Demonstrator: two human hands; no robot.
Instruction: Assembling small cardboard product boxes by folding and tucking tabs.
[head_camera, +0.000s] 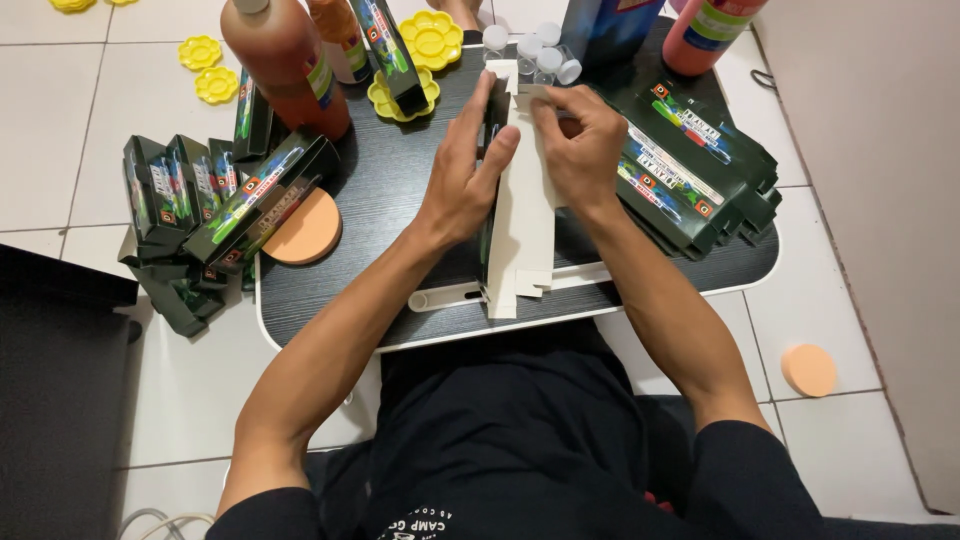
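A long flat cardboard box (522, 235), white inside and dark green outside, lies lengthwise on the small black tray table (390, 185). My left hand (467, 170) presses against its left side, fingers pointing away from me. My right hand (577, 140) pinches the box's far end flap from the right. Both hands grip the same box. Small clear jars with white lids (535, 50) stand just beyond the box's far end.
Stacks of flat green boxes lie at the table's right (700, 175) and left (215, 205). Paint bottles (285, 60) and yellow flower-shaped palettes (430, 38) sit at the back. An orange round sponge (305, 230) lies on the table, another sponge (808, 370) on the floor tiles.
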